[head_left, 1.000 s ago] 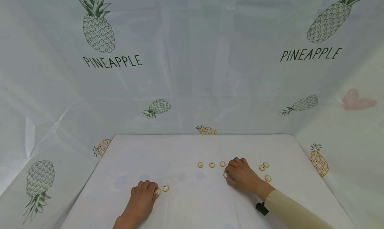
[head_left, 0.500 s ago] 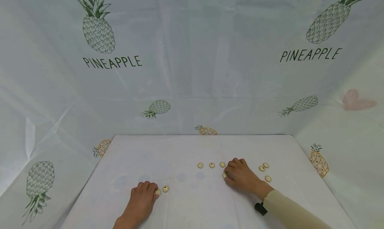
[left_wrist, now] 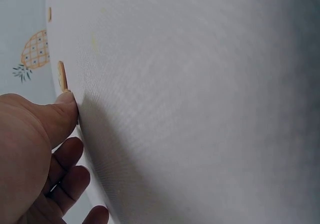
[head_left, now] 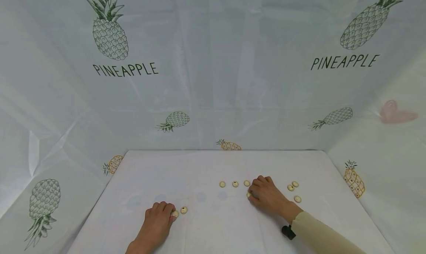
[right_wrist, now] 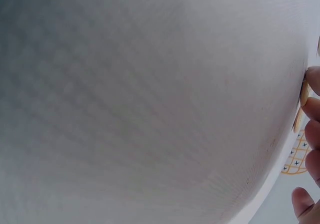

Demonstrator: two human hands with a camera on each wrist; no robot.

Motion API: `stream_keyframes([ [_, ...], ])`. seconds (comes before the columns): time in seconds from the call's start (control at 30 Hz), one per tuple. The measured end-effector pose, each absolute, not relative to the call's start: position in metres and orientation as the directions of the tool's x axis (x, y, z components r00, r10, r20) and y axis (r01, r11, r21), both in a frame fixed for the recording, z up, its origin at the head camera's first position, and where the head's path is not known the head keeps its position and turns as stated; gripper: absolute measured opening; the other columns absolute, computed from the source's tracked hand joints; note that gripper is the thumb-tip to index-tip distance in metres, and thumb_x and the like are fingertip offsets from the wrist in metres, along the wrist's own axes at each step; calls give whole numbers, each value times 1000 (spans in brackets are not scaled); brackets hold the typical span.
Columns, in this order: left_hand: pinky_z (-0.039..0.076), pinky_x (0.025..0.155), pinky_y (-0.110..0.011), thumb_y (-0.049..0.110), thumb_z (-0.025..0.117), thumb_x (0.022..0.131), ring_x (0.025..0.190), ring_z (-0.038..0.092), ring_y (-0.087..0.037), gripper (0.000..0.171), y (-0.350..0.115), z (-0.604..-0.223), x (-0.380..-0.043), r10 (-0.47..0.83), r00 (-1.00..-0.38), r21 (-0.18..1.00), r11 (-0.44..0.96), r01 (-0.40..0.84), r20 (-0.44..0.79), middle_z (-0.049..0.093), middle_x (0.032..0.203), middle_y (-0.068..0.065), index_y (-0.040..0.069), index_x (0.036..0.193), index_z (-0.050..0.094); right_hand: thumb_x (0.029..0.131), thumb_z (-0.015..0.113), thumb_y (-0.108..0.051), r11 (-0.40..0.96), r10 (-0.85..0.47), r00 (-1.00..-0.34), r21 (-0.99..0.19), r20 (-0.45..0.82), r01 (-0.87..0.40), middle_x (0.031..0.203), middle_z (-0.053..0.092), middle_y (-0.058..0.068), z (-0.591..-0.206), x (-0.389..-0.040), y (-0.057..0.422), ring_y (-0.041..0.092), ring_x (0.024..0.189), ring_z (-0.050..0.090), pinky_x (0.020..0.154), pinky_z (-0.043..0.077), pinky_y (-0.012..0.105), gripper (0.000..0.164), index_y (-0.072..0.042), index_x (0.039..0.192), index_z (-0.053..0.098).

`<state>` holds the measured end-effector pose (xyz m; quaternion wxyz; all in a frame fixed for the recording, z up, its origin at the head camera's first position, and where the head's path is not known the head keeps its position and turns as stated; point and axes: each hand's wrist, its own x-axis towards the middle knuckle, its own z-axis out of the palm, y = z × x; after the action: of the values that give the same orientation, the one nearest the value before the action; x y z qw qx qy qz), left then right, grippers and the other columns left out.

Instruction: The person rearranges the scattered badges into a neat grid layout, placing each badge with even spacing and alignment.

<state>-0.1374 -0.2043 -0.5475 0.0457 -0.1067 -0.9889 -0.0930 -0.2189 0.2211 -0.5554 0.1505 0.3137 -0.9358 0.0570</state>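
At the front left of the table, my left hand (head_left: 157,219) pinches a small pale round wooden disc (head_left: 175,213) between thumb and fingers. Another disc (head_left: 183,210) with a dark mark lies just to its right. In the left wrist view a disc (left_wrist: 62,76) shows edge-on past the thumb tip. Further right, my right hand (head_left: 267,195) holds a disc (head_left: 249,195) at its fingertips, low over the cloth; the fingers partly cover it. The right wrist view has that disc (right_wrist: 304,92) between the digits. Above it, a disc (head_left: 246,183) lies close to the knuckles.
Two more discs, one at the left end (head_left: 222,184) and one in the middle (head_left: 235,183), continue a row leftward. Three discs, including one nearer disc (head_left: 297,199), lie right of my right hand. A white cloth covers the table (head_left: 213,232); a pineapple-print sheet (head_left: 213,80) hangs behind.
My right hand has shifted very slightly left with its disc. The left hand and the loose discs stay in place.
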Motion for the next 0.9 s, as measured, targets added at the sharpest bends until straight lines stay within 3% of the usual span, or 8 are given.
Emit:
stream_keyframes([
  [0.57, 48, 88, -52, 27, 80, 94, 97, 53, -17, 21, -203, -551, -139, 191, -977, 179, 962, 205, 96, 60, 101, 4, 18, 106, 66, 90, 82, -34, 799, -559, -746, -7, 362, -601, 97, 63, -8, -557, -218, 221, 14, 93, 49, 89, 41, 41, 18, -20, 96, 72],
  [0.9, 49, 87, -52, 27, 81, 93, 97, 53, -18, 22, -203, -550, -138, 192, -977, 176, 963, 206, 95, 60, 101, 3, 18, 107, 67, 92, 80, -35, 836, -515, -718, 90, 468, -541, 97, 58, 0, -553, -217, 221, 23, 95, 51, 92, 44, 47, 30, -12, 104, 65],
])
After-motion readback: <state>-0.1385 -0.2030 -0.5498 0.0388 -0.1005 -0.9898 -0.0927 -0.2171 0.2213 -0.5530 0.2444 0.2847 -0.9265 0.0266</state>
